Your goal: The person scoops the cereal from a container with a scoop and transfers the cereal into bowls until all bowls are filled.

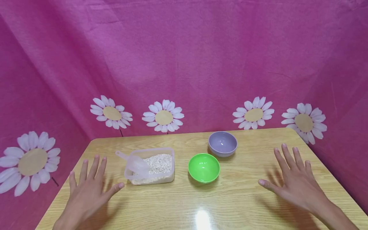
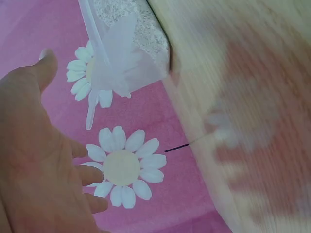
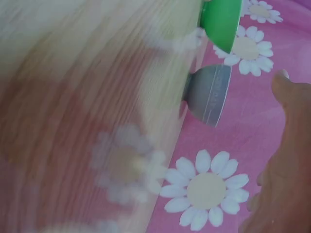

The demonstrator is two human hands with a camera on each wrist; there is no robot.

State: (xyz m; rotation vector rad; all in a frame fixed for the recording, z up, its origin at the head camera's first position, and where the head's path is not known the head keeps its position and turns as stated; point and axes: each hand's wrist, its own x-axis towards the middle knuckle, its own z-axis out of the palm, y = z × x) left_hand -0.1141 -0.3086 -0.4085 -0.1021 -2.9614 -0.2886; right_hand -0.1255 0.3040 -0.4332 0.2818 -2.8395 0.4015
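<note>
My left hand (image 1: 89, 188) is spread above the table's left side, holding nothing, with its thumb toward a clear plastic tub (image 1: 169, 177). Pale flakes (image 1: 161, 163) partly fill that tub. A translucent scoop (image 1: 138, 164) leans in it, its handle sticking out over the left rim. Right of the tub sits a green bowl (image 1: 204, 168); a greyish purple bowl (image 1: 222, 144) stands behind it to the right. Both bowls look bare inside. Over the right side my right hand (image 1: 299, 185) hovers with fingers spread and nothing held, apart from the bowls, which the right wrist view also shows.
The light wood table (image 1: 235, 204) has rounded back corners and a glossy top reflecting light near the front. A pink curtain (image 1: 184, 64) with printed daisies hangs right behind it and along both sides.
</note>
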